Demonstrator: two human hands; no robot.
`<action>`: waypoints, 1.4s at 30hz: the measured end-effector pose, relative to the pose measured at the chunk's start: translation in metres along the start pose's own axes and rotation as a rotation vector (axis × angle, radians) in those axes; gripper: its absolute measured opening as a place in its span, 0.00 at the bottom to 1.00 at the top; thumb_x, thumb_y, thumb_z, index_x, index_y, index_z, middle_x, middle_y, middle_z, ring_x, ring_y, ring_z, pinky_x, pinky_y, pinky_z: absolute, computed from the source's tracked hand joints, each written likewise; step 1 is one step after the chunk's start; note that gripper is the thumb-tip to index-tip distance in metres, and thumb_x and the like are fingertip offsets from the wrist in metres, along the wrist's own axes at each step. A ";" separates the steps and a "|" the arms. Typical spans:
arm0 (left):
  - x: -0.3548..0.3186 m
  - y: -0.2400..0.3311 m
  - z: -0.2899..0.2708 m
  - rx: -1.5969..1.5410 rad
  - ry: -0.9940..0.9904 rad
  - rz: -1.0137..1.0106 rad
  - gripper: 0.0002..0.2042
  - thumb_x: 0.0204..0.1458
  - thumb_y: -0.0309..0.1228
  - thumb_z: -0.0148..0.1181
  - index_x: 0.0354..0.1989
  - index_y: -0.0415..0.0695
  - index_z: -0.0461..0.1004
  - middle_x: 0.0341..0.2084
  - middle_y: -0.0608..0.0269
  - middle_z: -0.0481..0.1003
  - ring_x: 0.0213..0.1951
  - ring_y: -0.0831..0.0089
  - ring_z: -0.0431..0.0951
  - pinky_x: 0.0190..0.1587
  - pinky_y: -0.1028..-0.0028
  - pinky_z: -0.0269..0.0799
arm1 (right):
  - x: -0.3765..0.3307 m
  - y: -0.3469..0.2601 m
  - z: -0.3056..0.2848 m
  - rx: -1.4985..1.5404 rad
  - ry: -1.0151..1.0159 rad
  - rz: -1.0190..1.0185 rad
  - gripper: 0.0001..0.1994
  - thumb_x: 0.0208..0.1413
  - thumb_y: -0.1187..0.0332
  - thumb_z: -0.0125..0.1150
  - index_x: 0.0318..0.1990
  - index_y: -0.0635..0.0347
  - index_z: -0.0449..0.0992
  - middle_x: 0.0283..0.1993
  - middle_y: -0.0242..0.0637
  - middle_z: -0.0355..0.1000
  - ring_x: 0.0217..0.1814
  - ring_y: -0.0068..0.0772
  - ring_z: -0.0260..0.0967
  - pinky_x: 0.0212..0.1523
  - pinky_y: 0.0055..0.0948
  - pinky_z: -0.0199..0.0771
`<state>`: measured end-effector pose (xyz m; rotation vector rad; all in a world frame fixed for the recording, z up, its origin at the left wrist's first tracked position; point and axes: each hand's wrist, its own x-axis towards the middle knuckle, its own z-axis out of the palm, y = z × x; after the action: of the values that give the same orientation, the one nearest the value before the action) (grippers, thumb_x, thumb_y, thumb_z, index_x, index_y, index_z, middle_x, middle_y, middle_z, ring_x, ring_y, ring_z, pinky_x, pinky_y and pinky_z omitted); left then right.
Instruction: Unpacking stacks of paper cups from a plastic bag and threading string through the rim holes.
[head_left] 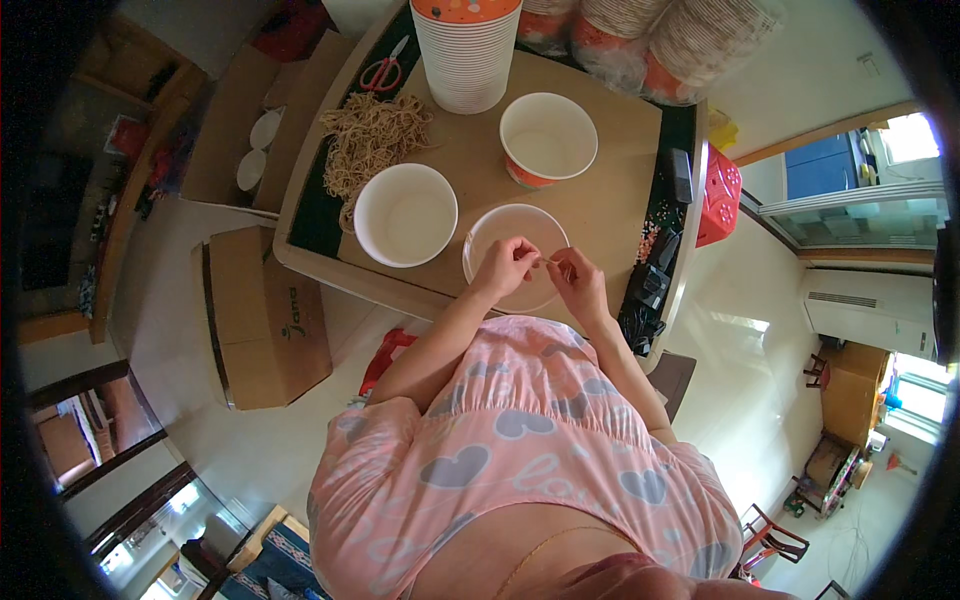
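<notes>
Over a round white tub point(512, 222) at the table's near side, my left hand point(508, 266) and my right hand point(578, 281) almost meet. The fingertips of both are pinched together. Whatever lies between them is too small to make out. Left of the tub stands a white paper bucket point(405, 216), open side up. Another white bucket with an orange band point(548, 137) stands behind it to the right. A tangled heap of tan twine point(375, 135) lies at the left, partly behind the nearer bucket.
A flat cardboard sheet point(622, 190) covers the table's middle. Red-handled scissors point(383, 74) lie far left, beside a tall stack of buckets point(465, 65). Wrapped bucket stacks point(700, 45) fill the back right. Black cables and adapters point(650, 287) line the right edge. A cardboard box point(268, 318) stands on the floor.
</notes>
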<state>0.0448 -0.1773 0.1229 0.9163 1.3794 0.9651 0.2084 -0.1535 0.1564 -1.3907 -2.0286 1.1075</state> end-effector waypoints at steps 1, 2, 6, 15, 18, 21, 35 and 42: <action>-0.001 0.003 0.001 0.000 0.000 0.000 0.05 0.52 0.26 0.54 0.33 0.39 0.73 0.23 0.66 0.75 0.19 0.83 0.71 0.19 0.82 0.67 | 0.000 0.002 0.001 0.015 0.024 -0.049 0.04 0.48 0.73 0.59 0.32 0.61 0.72 0.26 0.38 0.70 0.22 0.30 0.66 0.23 0.25 0.66; -0.003 0.007 0.002 0.011 0.007 0.012 0.05 0.51 0.26 0.55 0.33 0.38 0.74 0.23 0.66 0.75 0.19 0.82 0.71 0.20 0.82 0.67 | 0.000 0.002 0.001 0.030 0.048 -0.097 0.05 0.47 0.74 0.60 0.32 0.61 0.72 0.26 0.37 0.70 0.23 0.30 0.66 0.23 0.26 0.66; -0.002 0.002 0.005 0.076 -0.024 0.060 0.05 0.47 0.26 0.57 0.29 0.37 0.76 0.21 0.62 0.76 0.21 0.78 0.75 0.24 0.78 0.71 | 0.001 0.000 0.001 0.015 0.056 -0.138 0.04 0.47 0.74 0.59 0.31 0.61 0.72 0.27 0.37 0.70 0.24 0.30 0.67 0.24 0.26 0.66; -0.007 0.005 0.000 0.306 0.047 0.273 0.07 0.49 0.29 0.57 0.27 0.38 0.76 0.21 0.66 0.76 0.22 0.82 0.73 0.26 0.80 0.70 | 0.000 -0.003 -0.005 -0.050 0.062 -0.152 0.03 0.47 0.74 0.59 0.30 0.61 0.72 0.28 0.39 0.69 0.23 0.34 0.66 0.23 0.28 0.65; -0.010 0.010 -0.003 0.099 -0.029 0.097 0.08 0.51 0.30 0.56 0.28 0.38 0.76 0.21 0.66 0.76 0.21 0.82 0.72 0.25 0.80 0.69 | 0.000 -0.005 -0.009 0.000 0.070 -0.138 0.03 0.48 0.74 0.59 0.30 0.61 0.72 0.28 0.38 0.68 0.23 0.34 0.66 0.23 0.28 0.65; -0.011 0.016 -0.006 0.093 -0.057 0.017 0.08 0.52 0.30 0.55 0.29 0.38 0.75 0.20 0.67 0.76 0.20 0.82 0.72 0.23 0.79 0.68 | 0.002 -0.008 -0.012 -0.016 0.048 -0.134 0.03 0.48 0.74 0.58 0.30 0.61 0.72 0.28 0.39 0.68 0.22 0.35 0.66 0.23 0.28 0.65; -0.010 0.014 0.002 0.178 -0.003 0.136 0.07 0.52 0.29 0.54 0.29 0.37 0.73 0.18 0.65 0.74 0.19 0.81 0.71 0.23 0.78 0.67 | 0.000 -0.024 -0.015 0.084 -0.036 -0.130 0.07 0.48 0.74 0.59 0.36 0.60 0.73 0.31 0.36 0.72 0.21 0.25 0.62 0.22 0.24 0.64; -0.022 0.033 -0.011 0.322 -0.063 0.247 0.06 0.50 0.29 0.56 0.30 0.38 0.74 0.20 0.66 0.74 0.21 0.83 0.70 0.25 0.79 0.66 | -0.002 -0.014 -0.028 0.120 0.008 -0.066 0.04 0.49 0.76 0.58 0.33 0.61 0.74 0.26 0.32 0.70 0.18 0.18 0.55 0.21 0.20 0.60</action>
<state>0.0339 -0.1867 0.1616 1.3732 1.4137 0.9006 0.2214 -0.1472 0.1843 -1.2589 -1.9538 1.1720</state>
